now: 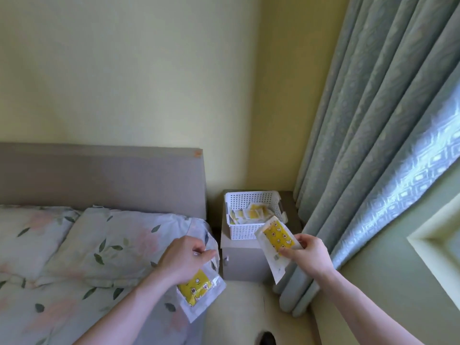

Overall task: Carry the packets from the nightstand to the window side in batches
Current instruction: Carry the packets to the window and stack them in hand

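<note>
Bedroom corner: bed (74, 282) with floral pillow (112, 240) left, curtain (361, 145) right, nightstand (245, 260) between. White basket (249, 232) on nightstand top, toward back edge, yellow packets (251, 212) inside. Left hand (184, 260) over bed's right edge, fingers pinching clear yellow packet (199, 290) hanging below. Right hand (306, 255) fingers gripping second packet (276, 241), tilted, before nightstand's front right corner.

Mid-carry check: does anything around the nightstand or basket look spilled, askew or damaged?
Nothing looks spilled or damaged. The white basket sits upright on the nightstand, with loose packets jumbled inside it. The left hand holds one yellow packet; the right hand holds another.
</note>
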`<action>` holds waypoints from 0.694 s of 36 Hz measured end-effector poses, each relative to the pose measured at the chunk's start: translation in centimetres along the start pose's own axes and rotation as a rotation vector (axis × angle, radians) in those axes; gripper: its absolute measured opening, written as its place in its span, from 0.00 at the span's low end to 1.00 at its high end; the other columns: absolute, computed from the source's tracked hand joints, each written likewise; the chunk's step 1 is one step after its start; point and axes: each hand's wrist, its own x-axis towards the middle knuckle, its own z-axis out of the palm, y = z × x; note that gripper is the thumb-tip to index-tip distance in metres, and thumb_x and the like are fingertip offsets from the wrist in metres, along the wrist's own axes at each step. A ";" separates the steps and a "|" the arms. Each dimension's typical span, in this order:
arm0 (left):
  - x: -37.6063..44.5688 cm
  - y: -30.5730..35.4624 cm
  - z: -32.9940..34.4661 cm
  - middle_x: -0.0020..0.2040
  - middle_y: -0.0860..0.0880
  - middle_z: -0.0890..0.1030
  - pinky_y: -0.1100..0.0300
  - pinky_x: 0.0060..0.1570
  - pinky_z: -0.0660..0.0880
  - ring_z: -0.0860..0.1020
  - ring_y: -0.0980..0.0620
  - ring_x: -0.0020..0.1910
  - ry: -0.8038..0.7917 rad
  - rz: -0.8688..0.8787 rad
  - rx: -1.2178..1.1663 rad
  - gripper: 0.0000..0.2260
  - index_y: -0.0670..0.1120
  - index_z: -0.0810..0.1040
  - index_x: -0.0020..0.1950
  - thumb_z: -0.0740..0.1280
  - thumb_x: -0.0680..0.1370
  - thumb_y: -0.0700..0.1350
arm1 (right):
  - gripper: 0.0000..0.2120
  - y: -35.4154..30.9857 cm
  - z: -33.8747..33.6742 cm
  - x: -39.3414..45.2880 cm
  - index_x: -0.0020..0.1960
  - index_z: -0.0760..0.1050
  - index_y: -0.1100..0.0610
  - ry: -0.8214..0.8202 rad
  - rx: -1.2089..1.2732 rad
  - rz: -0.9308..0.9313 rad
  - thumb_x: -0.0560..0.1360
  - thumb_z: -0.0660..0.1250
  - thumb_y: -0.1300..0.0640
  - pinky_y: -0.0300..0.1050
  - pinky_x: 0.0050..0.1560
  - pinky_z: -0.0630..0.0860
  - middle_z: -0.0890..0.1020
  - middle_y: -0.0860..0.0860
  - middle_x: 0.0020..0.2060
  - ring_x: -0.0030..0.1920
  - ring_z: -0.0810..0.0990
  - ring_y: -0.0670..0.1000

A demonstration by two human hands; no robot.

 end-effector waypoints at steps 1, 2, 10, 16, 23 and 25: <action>1.6 0.0 0.2 0.25 0.52 0.64 0.57 0.32 0.62 0.62 0.53 0.28 -0.010 0.004 0.010 0.25 0.46 0.65 0.29 0.69 0.75 0.60 | 0.09 0.0 -0.1 1.7 0.45 0.82 0.52 0.010 0.005 0.012 0.69 0.80 0.55 0.36 0.37 0.76 0.86 0.46 0.41 0.43 0.84 0.46; 3.1 0.1 0.3 0.26 0.52 0.64 0.57 0.32 0.62 0.62 0.53 0.28 -0.021 0.008 0.019 0.24 0.46 0.66 0.30 0.69 0.75 0.60 | 0.09 0.0 -0.1 3.5 0.44 0.82 0.52 0.024 0.010 0.022 0.68 0.80 0.55 0.38 0.37 0.76 0.86 0.47 0.40 0.41 0.84 0.47; 14.6 1.2 3.4 0.24 0.53 0.64 0.58 0.32 0.63 0.63 0.55 0.26 -0.064 -0.034 -0.004 0.23 0.51 0.68 0.27 0.69 0.76 0.59 | 0.10 0.4 0.5 18.0 0.45 0.82 0.54 0.003 0.038 0.118 0.68 0.80 0.55 0.45 0.40 0.84 0.86 0.48 0.40 0.41 0.86 0.50; 21.9 1.4 5.7 0.24 0.52 0.65 0.57 0.32 0.65 0.64 0.54 0.26 -0.063 -0.076 -0.024 0.22 0.51 0.68 0.27 0.69 0.76 0.60 | 0.11 0.8 1.2 27.5 0.48 0.81 0.51 -0.063 0.052 0.236 0.69 0.80 0.55 0.45 0.44 0.83 0.86 0.48 0.44 0.43 0.85 0.48; 27.7 0.9 7.7 0.23 0.53 0.67 0.58 0.31 0.64 0.65 0.55 0.25 -0.104 -0.140 -0.046 0.19 0.54 0.71 0.27 0.67 0.74 0.62 | 0.08 1.0 3.4 35.2 0.43 0.83 0.50 -0.061 0.042 0.380 0.65 0.78 0.53 0.53 0.50 0.84 0.86 0.49 0.41 0.43 0.85 0.51; 29.3 0.9 8.1 0.23 0.53 0.67 0.61 0.30 0.63 0.66 0.54 0.26 -0.108 -0.153 -0.047 0.22 0.50 0.69 0.27 0.69 0.74 0.61 | 0.05 0.3 4.1 36.7 0.42 0.83 0.53 -0.063 0.066 0.399 0.67 0.76 0.56 0.54 0.47 0.85 0.86 0.50 0.38 0.39 0.87 0.51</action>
